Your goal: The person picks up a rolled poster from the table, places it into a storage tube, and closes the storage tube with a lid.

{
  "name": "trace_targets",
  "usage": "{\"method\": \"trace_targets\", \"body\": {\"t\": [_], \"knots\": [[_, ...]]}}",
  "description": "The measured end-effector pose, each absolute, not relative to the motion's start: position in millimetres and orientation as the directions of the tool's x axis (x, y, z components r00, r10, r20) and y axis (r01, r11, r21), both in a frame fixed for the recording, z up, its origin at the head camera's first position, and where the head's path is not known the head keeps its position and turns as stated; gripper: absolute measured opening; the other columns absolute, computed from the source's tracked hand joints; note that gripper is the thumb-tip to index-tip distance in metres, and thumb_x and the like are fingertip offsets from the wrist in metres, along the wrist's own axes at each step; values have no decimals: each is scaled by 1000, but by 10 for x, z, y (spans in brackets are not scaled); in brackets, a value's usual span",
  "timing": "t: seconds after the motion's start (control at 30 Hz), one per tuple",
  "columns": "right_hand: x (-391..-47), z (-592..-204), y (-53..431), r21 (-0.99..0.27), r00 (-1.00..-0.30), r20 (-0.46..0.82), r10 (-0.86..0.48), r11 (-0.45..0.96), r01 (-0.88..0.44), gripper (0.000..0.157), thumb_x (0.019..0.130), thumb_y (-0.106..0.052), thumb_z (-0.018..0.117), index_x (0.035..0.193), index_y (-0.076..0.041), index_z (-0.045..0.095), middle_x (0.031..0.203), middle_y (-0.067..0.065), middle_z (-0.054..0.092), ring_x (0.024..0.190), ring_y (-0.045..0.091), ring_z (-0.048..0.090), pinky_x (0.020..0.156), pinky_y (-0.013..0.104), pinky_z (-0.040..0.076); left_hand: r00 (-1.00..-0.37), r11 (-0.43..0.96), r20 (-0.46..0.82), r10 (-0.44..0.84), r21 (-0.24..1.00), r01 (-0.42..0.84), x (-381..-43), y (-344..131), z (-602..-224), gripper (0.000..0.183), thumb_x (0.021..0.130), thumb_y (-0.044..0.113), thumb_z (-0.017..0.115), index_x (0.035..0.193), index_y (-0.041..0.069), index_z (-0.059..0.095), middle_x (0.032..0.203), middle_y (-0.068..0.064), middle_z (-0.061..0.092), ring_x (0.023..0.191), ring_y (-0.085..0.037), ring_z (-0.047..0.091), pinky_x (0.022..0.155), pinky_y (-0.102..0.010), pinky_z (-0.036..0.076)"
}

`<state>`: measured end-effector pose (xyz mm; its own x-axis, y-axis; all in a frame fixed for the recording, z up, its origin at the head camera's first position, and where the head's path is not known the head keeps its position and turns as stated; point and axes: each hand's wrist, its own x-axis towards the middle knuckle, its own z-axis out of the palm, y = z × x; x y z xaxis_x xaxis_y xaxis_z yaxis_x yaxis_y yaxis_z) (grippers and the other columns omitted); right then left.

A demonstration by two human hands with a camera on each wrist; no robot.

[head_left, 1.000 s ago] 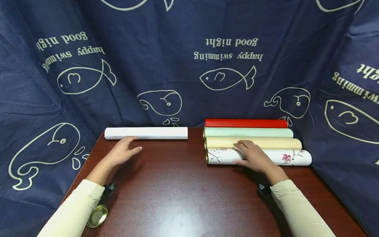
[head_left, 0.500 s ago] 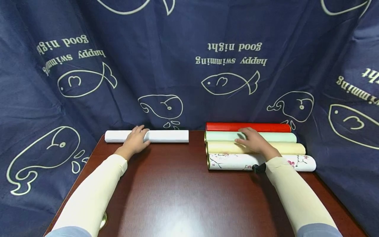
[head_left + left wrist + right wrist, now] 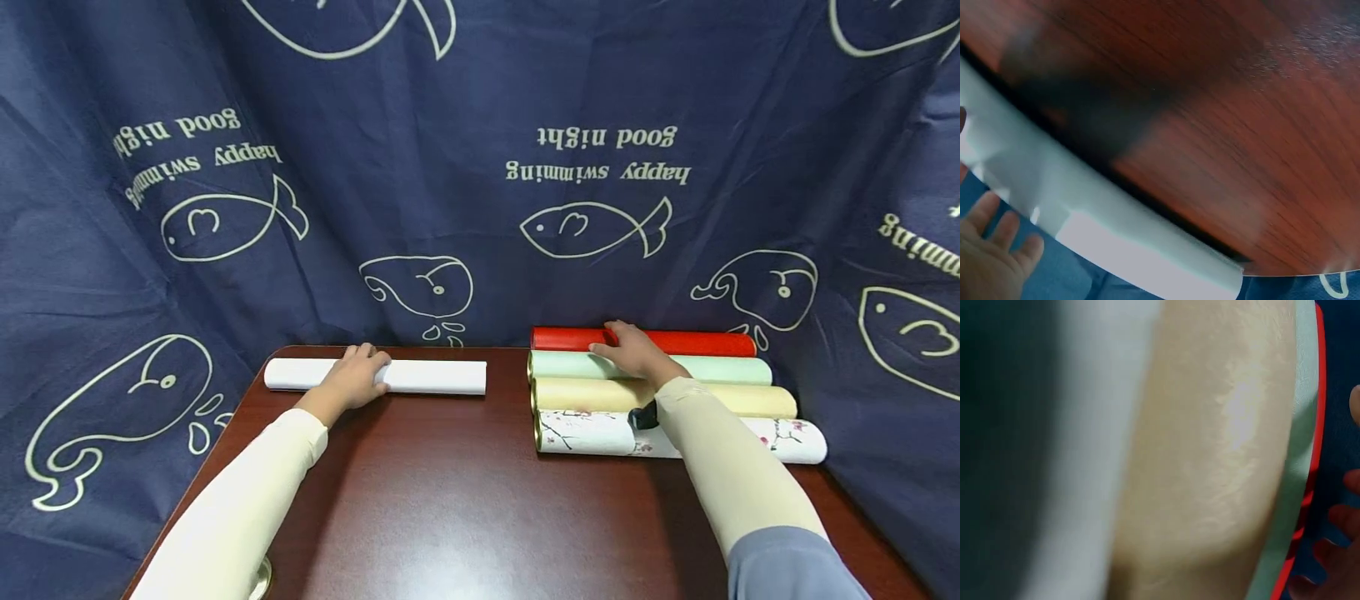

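My left hand (image 3: pixel 352 379) lies over a white roll (image 3: pixel 442 377) near the table's back left edge. Its fingers (image 3: pixel 1007 231) curl behind the roll in the left wrist view, and the thumb is at the near side. On the right, my right hand (image 3: pixel 637 352) reaches across a red roll (image 3: pixel 697 342) at the back. Beyond the red roll, the right wrist view has its fingers (image 3: pixel 1341 519) bent with a gap to it. In front of the red roll lie a mint roll (image 3: pixel 727 371), a cream roll (image 3: pixel 757 402) and a white roll with blossoms (image 3: pixel 577 432).
A gold-coloured round lid (image 3: pixel 261 575) lies at the lower left, partly hidden by the left sleeve. Dark blue printed cloth (image 3: pixel 480 167) rises behind and beside the brown table (image 3: pixel 465 492). The right forearm passes above the blossom-patterned roll.
Both hands have reached forward, the left onto the plain white roll, the right from the blossom roll to the red one. The plain white roll has shifted slightly towards me from the back edge.
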<state>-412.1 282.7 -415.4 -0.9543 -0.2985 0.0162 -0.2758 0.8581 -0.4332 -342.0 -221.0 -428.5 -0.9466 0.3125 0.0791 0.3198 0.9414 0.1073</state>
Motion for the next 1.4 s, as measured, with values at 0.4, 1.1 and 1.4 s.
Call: {"method": "trace_targets", "body": {"t": [0.4, 1.1, 1.4], "knots": [[-4243, -4174, 2486, -367, -947, -33, -319, 885, -285, 70, 102, -41, 49, 141, 16, 39, 143, 36, 40, 133, 53, 33, 113, 59, 23, -884, 883, 167, 436, 112, 456, -2945, -2486, -4322, 26, 90, 7, 71, 115, 1, 65, 112, -11, 58, 107, -34, 55, 90, -48, 48], [-4258, -4189, 1536, -299, -952, -87, -292, 920, -254, 74, 95, -53, 57, 149, -5, 39, 147, 26, 39, 132, 51, 33, 100, 71, 25, -886, 863, 138, 442, 203, 462, -2525, -2605, -4483, 38, 85, 27, 80, 105, 11, 51, 99, -5, 64, 102, -28, 63, 92, -49, 46], [-4252, -4188, 1208, -212, -925, -86, -371, 913, -347, 78, 91, -48, 66, 151, -7, 38, 148, 24, 40, 132, 49, 36, 100, 68, 27, -861, 847, 240, 448, 196, 495, -2362, -2658, -4459, 28, 85, 17, 79, 105, 12, 60, 100, -3, 68, 97, -25, 65, 81, -45, 51]]}}
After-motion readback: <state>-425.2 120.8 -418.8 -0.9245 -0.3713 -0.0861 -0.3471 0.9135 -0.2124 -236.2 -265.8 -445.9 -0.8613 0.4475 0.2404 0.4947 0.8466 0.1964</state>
